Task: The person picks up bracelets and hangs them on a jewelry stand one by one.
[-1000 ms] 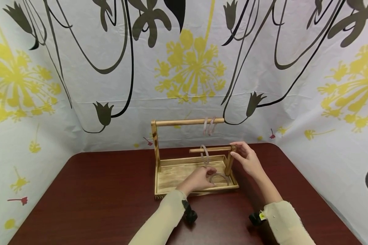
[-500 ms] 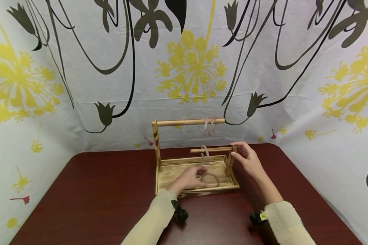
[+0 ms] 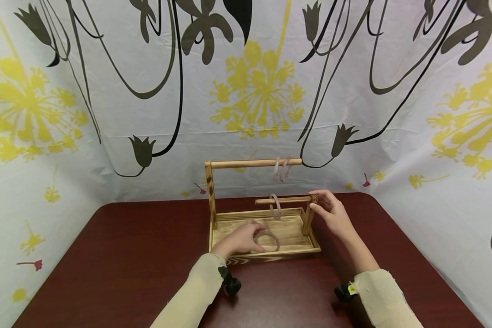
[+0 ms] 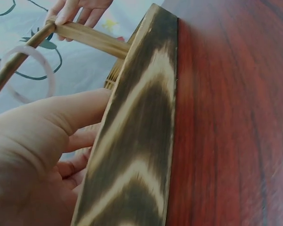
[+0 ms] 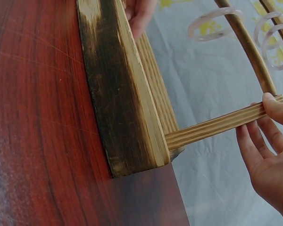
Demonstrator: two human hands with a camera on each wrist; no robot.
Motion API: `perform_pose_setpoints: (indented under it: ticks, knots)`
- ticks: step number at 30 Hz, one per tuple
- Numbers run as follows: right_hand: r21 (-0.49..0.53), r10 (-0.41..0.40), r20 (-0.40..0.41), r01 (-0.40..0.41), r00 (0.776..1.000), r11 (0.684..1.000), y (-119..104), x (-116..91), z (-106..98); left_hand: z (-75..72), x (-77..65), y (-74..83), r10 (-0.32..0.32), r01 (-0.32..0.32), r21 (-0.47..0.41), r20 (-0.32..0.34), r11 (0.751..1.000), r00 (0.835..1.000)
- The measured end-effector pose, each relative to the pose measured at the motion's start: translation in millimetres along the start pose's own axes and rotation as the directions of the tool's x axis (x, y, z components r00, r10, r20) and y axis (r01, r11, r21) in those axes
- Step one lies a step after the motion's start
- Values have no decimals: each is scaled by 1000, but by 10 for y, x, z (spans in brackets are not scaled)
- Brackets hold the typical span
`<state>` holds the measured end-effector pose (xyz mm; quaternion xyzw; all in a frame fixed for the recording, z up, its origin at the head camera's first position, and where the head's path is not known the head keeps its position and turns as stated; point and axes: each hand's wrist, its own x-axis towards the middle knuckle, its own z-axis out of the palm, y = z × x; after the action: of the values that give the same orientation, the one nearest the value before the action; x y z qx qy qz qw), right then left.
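Observation:
Inside the tray of a wooden bangle stand (image 3: 266,258), my left hand (image 3: 239,238) pinches a pale bangle (image 3: 277,241) by its left side, low over the tray floor. In the left wrist view the tray's front wall hides the fingertips and that bangle. My right hand (image 3: 331,213) grips the top of the stand's short right post (image 5: 217,126) between thumb and fingers. Another pale bangle (image 4: 50,77) hangs on the lower bar (image 3: 293,199), just above the tray. Two pinkish bangles (image 3: 276,171) hang close together on the upper bar (image 3: 246,163).
The tall left post (image 3: 210,193) holds up the upper bar, whose right end is free. The lower bar's free end points left. Dark red table (image 3: 147,255) surrounds the stand, and a patterned cloth (image 3: 188,114) hangs behind it.
My left hand has moved left along the tray, bringing the pinched bangle away from the right post. My right hand has stayed on the post.

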<state>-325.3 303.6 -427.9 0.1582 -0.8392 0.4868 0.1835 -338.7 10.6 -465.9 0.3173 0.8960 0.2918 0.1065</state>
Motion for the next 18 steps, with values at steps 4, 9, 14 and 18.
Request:
perform_pose_setpoints:
  ticks: [4,9,14,18]
  knots:
    - [23,-11,5,11,1000,1000,-1,2,-3,-34,-40,-22,-43,43,-3,-22,999,999]
    - [3,-4,8,4,1000,1000,-4,1,-1,-56,-113,-86,-110,101,-129,-60,986,992]
    - [-12,17,4,-16,1000,1000,-9,1,1,-85,-209,-197,-132,83,-351,-117,933,984]
    - [-17,14,11,-14,1000,1000,-18,-9,-4,-108,-248,-277,-140,47,-484,-159,874,977]
